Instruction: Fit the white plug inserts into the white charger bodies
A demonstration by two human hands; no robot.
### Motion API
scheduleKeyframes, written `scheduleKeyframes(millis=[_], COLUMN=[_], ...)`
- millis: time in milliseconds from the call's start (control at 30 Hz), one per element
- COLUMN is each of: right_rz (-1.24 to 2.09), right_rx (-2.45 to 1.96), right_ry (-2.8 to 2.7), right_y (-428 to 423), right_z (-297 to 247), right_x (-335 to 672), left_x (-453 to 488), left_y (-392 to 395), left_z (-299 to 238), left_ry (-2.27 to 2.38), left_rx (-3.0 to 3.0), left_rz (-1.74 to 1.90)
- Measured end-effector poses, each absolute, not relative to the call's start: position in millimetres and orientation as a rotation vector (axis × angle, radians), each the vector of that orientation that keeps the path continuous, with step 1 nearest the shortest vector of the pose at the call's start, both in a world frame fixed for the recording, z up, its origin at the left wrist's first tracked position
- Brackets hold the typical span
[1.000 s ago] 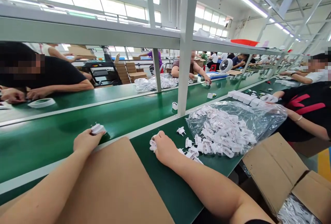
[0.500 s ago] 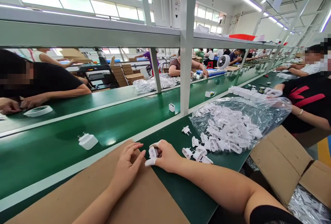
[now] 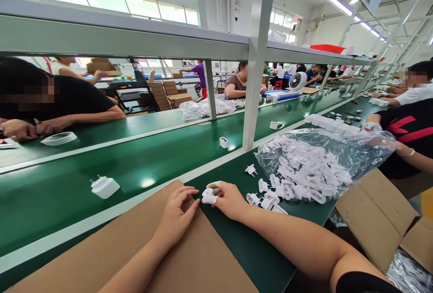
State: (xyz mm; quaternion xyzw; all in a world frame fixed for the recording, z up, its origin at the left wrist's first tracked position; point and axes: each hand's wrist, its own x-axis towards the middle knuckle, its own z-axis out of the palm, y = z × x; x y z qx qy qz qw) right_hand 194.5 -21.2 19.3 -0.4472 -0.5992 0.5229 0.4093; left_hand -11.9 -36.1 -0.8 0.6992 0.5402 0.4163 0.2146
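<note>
My right hand (image 3: 228, 200), with white covers on its thumb and fingertip, pinches a small white plug part (image 3: 207, 192) above the green bench. Most of that part is hidden by the fingers. My left hand (image 3: 177, 214) is beside it over a brown cardboard sheet (image 3: 135, 234), fingers stretched and thumb apart, holding nothing. Loose white two-pin plug parts (image 3: 267, 198) lie to the right of my right hand. Behind them, a clear plastic bag (image 3: 365, 148) spreads open under a heap of similar parts (image 3: 304, 162).
A white charger (image 3: 105, 187) and a small white housing (image 3: 223, 142) sit on the green conveyor belt (image 3: 142, 148). A metal post (image 3: 254, 81) rises at the bench edge. An open carton (image 3: 375, 216) stands lower right. Co-workers sit opposite and at right.
The plug part has turned in my right hand, and its slotted face no longer shows. The charger has shifted left along the belt. The whole view has swung slightly left.
</note>
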Motion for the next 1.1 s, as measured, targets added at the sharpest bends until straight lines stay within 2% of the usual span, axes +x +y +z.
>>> scheduleKeyframes(millis=[467, 633, 867, 1100], right_rz=[1.329, 1.306, 1.243, 1.336], right_rx=[-1.032, -1.024, -1.054, -1.01], right_ry=[-1.199, -1.045, -0.998, -0.952], right_y=[-7, -7, -8, -8], right_z=[17, 21, 22, 24], right_x=[192, 190, 188, 191], left_x=[-2, 11, 47, 56], left_y=[-28, 33, 130, 156], left_z=[11, 32, 39, 30], left_ry=[1.64, 1.835, 2.055, 2.085], left_rx=[1.664, 1.66, 1.71, 1.642], left_rz=[1.169, 1.197, 0.966, 0.859])
